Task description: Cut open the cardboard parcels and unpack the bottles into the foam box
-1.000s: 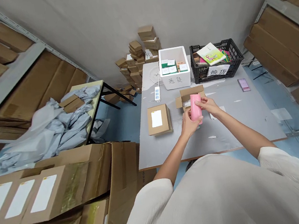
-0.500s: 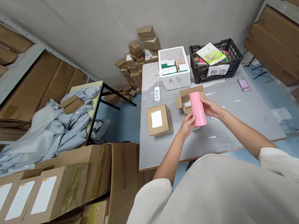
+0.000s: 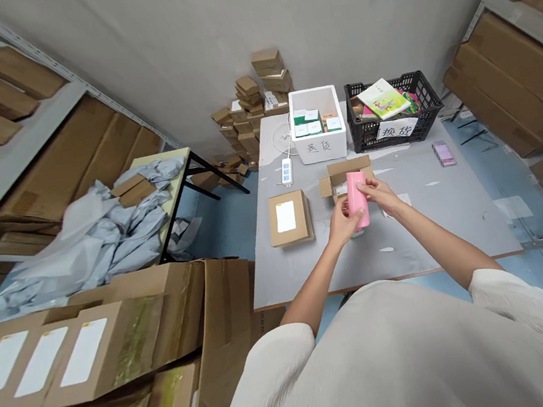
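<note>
Head view: left hand (image 3: 343, 223) and right hand (image 3: 380, 194) grip 1 cylinder (image 3: 355, 193) (glossy pink).

cylinder (image 3: 357, 202) between hands (image 3: 342, 225), carton (image 3: 348, 166) behind, table (image 3: 436, 227) beneath.

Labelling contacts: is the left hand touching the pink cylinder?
Touching. The head view shows the left hand gripping the pink cylinder, thumb across its near side.

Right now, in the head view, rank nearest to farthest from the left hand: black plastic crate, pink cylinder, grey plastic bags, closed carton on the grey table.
1. Pink cylinder: in the left hand.
2. Closed carton: grey table's left side.
3. Black plastic crate: back right.
4. Grey plastic bags: side table, farther left.
</note>
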Tool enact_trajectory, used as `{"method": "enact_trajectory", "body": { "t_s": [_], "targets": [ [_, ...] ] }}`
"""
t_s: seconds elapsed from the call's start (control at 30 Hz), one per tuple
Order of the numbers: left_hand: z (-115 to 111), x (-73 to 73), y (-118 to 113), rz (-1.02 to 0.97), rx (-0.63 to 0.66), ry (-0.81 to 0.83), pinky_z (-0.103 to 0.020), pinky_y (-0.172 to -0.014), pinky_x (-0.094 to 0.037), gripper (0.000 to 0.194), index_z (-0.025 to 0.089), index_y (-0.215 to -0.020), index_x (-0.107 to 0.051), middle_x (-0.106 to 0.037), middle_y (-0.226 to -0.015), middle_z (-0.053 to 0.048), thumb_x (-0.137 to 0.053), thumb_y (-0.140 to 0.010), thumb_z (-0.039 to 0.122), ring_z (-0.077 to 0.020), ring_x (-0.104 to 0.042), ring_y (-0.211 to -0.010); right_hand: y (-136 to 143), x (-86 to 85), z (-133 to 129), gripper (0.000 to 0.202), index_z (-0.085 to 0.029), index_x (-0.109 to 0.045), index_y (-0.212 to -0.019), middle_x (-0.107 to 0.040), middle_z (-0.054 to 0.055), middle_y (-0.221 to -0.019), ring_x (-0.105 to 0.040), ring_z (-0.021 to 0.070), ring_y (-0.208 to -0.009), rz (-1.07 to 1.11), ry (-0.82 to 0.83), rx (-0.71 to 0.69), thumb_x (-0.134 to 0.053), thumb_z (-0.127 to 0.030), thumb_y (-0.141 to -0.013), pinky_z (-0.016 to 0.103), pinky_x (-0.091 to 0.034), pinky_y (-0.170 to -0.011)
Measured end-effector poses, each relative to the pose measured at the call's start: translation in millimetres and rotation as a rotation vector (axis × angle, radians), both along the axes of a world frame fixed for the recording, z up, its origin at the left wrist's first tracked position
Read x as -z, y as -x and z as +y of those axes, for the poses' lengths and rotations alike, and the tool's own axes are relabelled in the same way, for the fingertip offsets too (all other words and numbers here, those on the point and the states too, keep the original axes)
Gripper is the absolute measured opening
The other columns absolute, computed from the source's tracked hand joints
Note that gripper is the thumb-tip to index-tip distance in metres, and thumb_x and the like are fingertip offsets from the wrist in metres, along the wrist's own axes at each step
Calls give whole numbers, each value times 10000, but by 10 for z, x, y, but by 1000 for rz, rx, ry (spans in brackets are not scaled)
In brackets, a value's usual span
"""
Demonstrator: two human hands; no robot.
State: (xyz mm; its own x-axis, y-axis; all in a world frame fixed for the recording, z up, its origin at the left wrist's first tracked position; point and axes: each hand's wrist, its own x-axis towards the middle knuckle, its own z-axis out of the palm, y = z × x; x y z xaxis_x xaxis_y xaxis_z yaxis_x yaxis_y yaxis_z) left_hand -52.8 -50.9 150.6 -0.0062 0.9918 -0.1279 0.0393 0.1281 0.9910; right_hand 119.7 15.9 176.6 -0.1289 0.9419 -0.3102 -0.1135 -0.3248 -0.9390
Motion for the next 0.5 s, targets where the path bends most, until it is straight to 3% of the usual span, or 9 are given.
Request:
{"method": "enact_trajectory", "body": {
  "t_s": [0.1, 0.2, 0.33, 0.5],
  "targets": [
    [27, 34, 48, -281, 85, 45, -379, -981, -534, 663, 209, -1308, -696, -748, -1272, -105, -899, -786, 563, -273, -683, -1157, -78, 1, 22, 560, -261, -745, -986, -790, 21, -975, -714, 202, -921, 103, 13, -55, -890, -724, -706, 310, -539, -815],
    [28, 59, 74, -494, 156, 149, -341, -913, -534, 623, 197, -1251, -746, -770, -1228, -93, -867, -804, 614, -266, -699, -1128, -129, -24, 28, 543, -261, -763, -1014, -804, 43, -1019, -720, 239, -1021, 166, 23, -144, -841, -736, -762, 332, -550, -873],
    [12, 63, 61, -575, 199, 184, -314, -856, -528, 607, 189, -1248, -772, -786, -1185, -93, -866, -814, 602, -241, -716, -1050, -115, -45, 26, 547, -237, -766, -1011, -814, 55, -1013, -719, 268, -1053, 152, 38, -222, -834, -727, -778, 348, -548, -907],
    [27, 94, 45, -534, 211, 214, -315, -842, -541, 691, 165, -1222, -785, -801, -1081, -103, -840, -804, 712, -234, -729, -989, -58, -13, 57, 527, -232, -753, -1028, -800, 59, -926, -734, 271, -955, 176, 131, -182, -851, -693, -793, 368, -590, -864]
  ]
}}
